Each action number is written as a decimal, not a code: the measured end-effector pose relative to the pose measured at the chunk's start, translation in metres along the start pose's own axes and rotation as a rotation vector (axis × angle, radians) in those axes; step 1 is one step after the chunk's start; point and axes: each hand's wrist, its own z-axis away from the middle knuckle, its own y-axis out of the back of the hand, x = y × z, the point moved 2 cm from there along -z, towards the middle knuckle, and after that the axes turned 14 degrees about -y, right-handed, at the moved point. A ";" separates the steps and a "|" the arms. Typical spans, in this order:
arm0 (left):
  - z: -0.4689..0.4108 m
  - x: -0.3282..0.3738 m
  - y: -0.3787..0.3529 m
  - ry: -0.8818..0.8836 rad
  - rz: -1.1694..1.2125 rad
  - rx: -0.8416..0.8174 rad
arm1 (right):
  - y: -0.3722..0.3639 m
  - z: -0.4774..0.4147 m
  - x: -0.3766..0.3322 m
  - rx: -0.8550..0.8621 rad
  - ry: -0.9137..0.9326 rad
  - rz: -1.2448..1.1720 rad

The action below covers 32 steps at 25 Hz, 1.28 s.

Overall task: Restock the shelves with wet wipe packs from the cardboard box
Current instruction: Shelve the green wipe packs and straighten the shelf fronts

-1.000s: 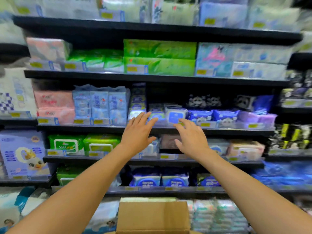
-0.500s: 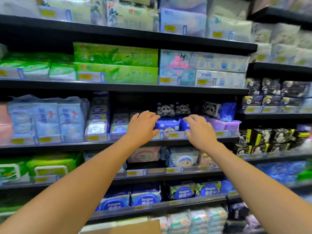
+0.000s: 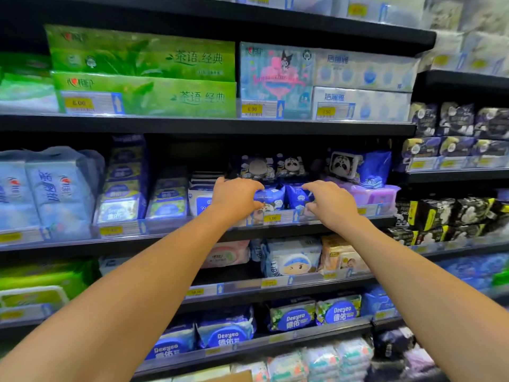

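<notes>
Both hands, open and reaching a second ago, are now curling round the blue packs [image 3: 271, 197] at the front edge of the middle shelf [image 3: 165, 241]. The left hand [image 3: 237, 198] is clasping the left pack and the right hand [image 3: 332, 206] the right one, thumbs underneath. They are probably tidying stock already shelved, while the cardboard box [image 3: 234, 378] is barely showing below.
</notes>
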 end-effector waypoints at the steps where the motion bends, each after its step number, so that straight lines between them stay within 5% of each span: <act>1: -0.001 -0.001 -0.001 0.006 -0.008 0.008 | -0.003 -0.001 0.001 0.009 -0.008 -0.003; 17: 0.032 -0.032 0.007 -0.009 0.054 0.101 | 0.006 -0.003 -0.020 -0.011 -0.046 -0.027; 24: 0.076 -0.111 0.007 0.137 0.037 -0.165 | 0.006 0.024 -0.113 0.038 0.182 -0.069; 32: 0.060 -0.136 -0.004 0.042 0.126 -0.198 | -0.018 0.018 -0.170 0.061 0.225 -0.025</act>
